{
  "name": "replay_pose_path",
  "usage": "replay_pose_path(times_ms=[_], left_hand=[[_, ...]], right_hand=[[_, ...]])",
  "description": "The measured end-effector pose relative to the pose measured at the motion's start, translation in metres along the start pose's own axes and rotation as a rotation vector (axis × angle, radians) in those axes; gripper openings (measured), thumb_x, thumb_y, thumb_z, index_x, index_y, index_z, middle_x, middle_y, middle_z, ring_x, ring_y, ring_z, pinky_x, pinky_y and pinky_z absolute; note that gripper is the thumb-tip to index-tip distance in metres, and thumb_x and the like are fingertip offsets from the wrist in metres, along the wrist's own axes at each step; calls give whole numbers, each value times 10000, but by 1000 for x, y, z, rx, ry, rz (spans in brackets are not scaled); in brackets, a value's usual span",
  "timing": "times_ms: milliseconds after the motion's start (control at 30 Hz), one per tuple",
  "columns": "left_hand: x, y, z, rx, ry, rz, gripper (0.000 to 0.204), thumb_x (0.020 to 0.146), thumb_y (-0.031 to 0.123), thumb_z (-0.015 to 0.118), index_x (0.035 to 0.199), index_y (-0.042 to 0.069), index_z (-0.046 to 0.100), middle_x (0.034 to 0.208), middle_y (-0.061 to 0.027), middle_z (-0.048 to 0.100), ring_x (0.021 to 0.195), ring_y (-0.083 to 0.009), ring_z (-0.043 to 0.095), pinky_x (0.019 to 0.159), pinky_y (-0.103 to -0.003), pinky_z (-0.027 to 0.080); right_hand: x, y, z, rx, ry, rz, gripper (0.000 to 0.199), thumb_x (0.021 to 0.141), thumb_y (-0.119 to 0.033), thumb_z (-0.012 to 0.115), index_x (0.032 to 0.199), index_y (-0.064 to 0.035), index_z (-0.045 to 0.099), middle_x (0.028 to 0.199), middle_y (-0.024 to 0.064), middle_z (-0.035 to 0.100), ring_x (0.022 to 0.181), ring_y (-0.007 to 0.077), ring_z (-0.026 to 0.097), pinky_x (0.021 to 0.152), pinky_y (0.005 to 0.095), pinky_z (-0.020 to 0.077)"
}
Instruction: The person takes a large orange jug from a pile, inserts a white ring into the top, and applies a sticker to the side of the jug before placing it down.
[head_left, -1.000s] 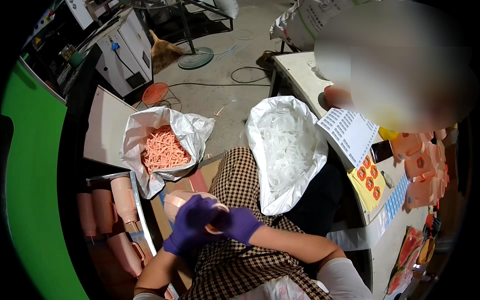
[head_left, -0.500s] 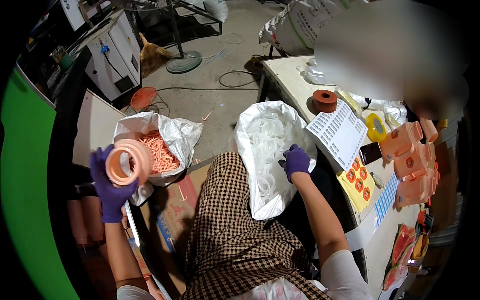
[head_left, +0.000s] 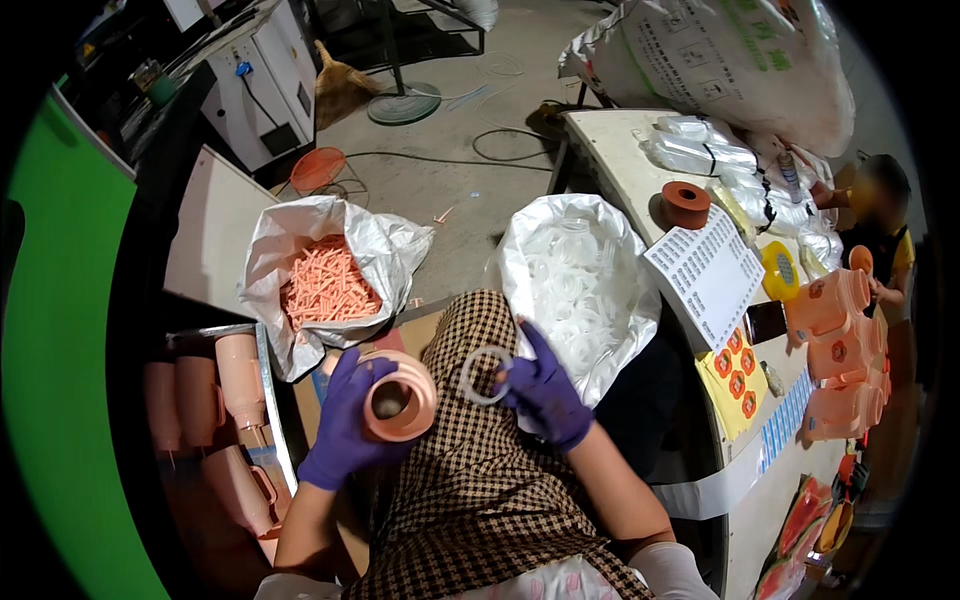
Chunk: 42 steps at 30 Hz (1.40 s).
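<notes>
One clear ring [head_left: 467, 380] sits pinched in the right hand [head_left: 548, 395] at mid-frame, apart from the pink cup [head_left: 416, 386] that the left hand [head_left: 342, 428] clasps, lower left of centre. Fitting them together seems the step in hand; the next move likely calls for squaring ring to cup, though the pinch is hard to read exactly.

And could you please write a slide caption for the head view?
Gloved in purple, the left hand holds a pink container and the right hand a translucent ring.
</notes>
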<state>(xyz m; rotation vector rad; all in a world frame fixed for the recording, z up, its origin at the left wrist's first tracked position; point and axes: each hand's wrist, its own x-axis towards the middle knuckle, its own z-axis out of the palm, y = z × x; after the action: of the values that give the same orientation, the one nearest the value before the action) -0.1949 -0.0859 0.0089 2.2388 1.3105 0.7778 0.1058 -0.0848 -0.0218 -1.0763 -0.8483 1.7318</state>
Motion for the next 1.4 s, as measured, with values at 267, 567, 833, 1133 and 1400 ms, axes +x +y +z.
replay_pose_path(times_ms=[267, 567, 833, 1133, 1400], left_hand=[[17, 13, 1, -130, 137, 61, 735, 616, 233, 907, 1239, 51, 561, 1154, -158, 613, 1129, -409, 573, 1009, -470, 438], [26, 3, 7, -10, -8, 94, 839, 579, 262, 913, 1301, 25, 557, 1280, -192, 617, 1238, -436, 548, 1099, -499, 400], [39, 16, 3, -126, -67, 197, 819, 559, 181, 877, 1287, -7, 549, 1210, -179, 646, 1151, -386, 607, 1071, -487, 434], [43, 30, 20, 15, -60, 305, 590, 618, 253, 829, 1142, 45, 658, 1166, -161, 672, 1122, -346, 632, 1033, -470, 459], [38, 26, 31, 19, -55, 289, 676, 581, 274, 880, 1142, 25, 596, 1105, -176, 624, 1041, -374, 611, 944, -443, 470]], right_hand=[[-26, 55, -6, -1471, -135, -550, 246, 861, -172, 693, 1104, -143, 683, 951, 84, 594, 843, 307, 628, 719, 443, 516], [-7, -27, 54, -614, -323, -662, 208, 819, -55, 777, 1018, -31, 721, 900, 130, 695, 785, 271, 693, 699, 351, 556], [8, 1, 89, -1068, -180, -653, 211, 723, -16, 677, 922, -83, 702, 925, 113, 706, 739, 333, 690, 672, 383, 574], [17, 18, 76, -1063, -262, -521, 256, 842, -180, 675, 1098, -173, 678, 972, 105, 694, 800, 344, 685, 696, 417, 554], [30, 55, 72, -166, -252, -384, 141, 878, -190, 660, 947, -69, 639, 801, 72, 646, 712, 212, 637, 645, 332, 517]])
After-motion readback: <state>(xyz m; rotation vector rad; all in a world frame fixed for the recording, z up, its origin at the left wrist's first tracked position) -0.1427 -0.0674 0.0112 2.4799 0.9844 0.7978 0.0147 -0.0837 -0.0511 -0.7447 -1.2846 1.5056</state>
